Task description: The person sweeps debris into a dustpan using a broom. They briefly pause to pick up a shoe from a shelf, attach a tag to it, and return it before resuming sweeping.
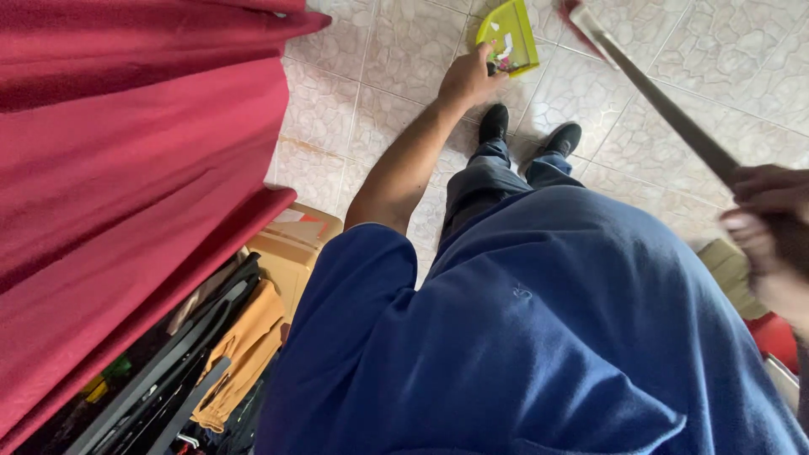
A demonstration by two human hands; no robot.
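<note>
My left hand [468, 77] reaches down to the tiled floor and grips the handle of a lime-green dustpan [510, 34], which holds a few scraps. My right hand [771, 227], at the right edge and blurred, is closed around the long dark handle of a broom [666, 109]. The broom's reddish head [577, 17] rests on the floor just right of the dustpan. My black shoes [529, 131] stand below the dustpan.
A red curtain [126, 168] hangs along the left side. Under it lie a cardboard box [291, 244], an orange cloth [244, 345] and dark straps. The floor [354, 93] is pale patterned tile. A red object [775, 337] shows at the right edge.
</note>
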